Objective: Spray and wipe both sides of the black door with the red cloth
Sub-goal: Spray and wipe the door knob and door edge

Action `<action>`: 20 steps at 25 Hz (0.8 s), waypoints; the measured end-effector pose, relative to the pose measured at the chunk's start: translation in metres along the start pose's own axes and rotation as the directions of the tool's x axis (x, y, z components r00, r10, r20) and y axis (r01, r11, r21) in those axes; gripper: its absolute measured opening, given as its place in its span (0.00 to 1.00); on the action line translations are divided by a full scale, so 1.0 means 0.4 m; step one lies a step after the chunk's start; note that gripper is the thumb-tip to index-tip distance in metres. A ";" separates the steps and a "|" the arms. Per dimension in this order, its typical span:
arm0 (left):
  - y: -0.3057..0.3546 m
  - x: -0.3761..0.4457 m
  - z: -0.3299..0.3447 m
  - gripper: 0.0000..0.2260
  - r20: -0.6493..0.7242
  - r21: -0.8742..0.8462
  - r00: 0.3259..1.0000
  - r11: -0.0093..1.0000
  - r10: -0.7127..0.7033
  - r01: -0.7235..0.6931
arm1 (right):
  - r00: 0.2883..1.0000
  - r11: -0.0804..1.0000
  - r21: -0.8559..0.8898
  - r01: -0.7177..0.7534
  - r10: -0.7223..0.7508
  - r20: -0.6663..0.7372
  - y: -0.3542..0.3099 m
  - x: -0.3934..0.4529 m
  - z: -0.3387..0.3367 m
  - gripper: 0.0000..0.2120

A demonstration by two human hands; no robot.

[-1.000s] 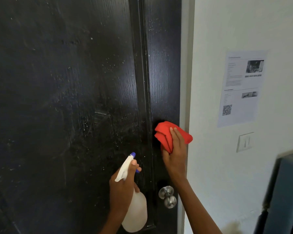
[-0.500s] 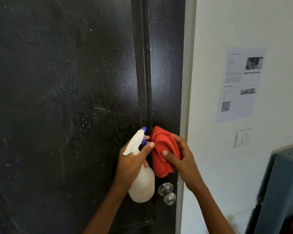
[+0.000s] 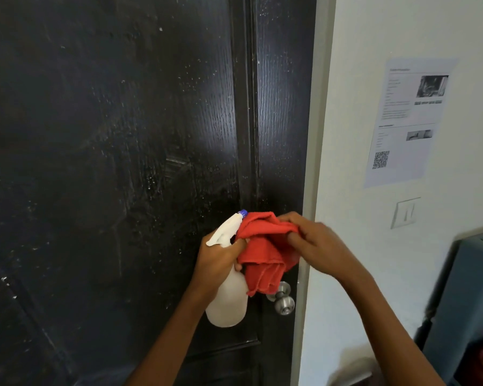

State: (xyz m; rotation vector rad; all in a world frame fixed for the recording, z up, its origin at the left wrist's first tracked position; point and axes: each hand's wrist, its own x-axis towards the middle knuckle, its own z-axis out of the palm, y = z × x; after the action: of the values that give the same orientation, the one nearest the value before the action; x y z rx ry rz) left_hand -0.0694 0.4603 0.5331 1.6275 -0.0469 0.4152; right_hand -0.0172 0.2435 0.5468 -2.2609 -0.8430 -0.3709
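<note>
red cloth (image 3: 265, 252) bunched between hands | left hand (image 3: 221, 259) grips spray bottle (image 3: 227, 299) | right hand (image 3: 315, 246) pinches cloth

Pale wall (image 3: 354, 246), printed sheet (image 3: 407, 121) with a QR code taped on it, light switch (image 3: 405, 212) just below the sheet, blue-grey furniture (image 3: 469, 296) lower right of the switch, grey door frame (image 3: 315, 135) left of the sheet

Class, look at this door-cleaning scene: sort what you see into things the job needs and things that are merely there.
Needed for the job:
black door
red cloth, held in the right hand
spray bottle, held in the left hand

Merely there:
door knob
printed notice on the wall
light switch
</note>
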 end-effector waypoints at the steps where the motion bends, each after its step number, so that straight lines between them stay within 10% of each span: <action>1: -0.001 -0.002 -0.015 0.19 0.015 0.014 0.999 0.999 -0.030 0.030 | 0.995 0.993 -0.116 -0.018 0.007 -0.102 0.005 0.008 -0.017 0.16; 11: 0.024 -0.017 -0.144 0.19 0.323 0.075 0.930 0.984 -0.176 0.160 | 0.975 0.926 0.374 0.047 0.039 -0.221 -0.028 0.009 0.008 0.08; 20: 0.060 -0.075 -0.114 0.25 0.246 -0.005 0.969 1.000 -0.006 0.007 | 0.982 0.934 0.353 0.057 -0.116 0.149 -0.143 0.031 0.036 0.09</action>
State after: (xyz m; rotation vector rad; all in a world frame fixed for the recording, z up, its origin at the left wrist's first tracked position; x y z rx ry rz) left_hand -0.1149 0.4953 0.5492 1.6659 -0.2298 0.2054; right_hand -0.0456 0.2909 0.5711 -1.9465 -1.0117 -0.0607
